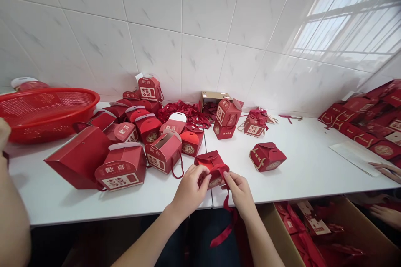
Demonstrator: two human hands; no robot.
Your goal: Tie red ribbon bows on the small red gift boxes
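White wall tiles (pixel 156 16) span the upper frame behind a white table (pixel 300 150). At lower centre, just inside the table's front edge, the left hand (pixel 191 185) pinches a small red box (pixel 209 157); the right hand's (pixel 240 188) fingertips grip a dark red ribbon (pixel 222 238) trailing past that edge. Left of centre, a lidded carton (pixel 120 171) reads 歡喜 above 囍. Tabletop surrounds a rope-handled box (pixel 267 157) right of centre.

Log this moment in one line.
Left hand: holding red gift box | Right hand: pinching dark-red ribbon | Ribbon tail: hanging past white table edge
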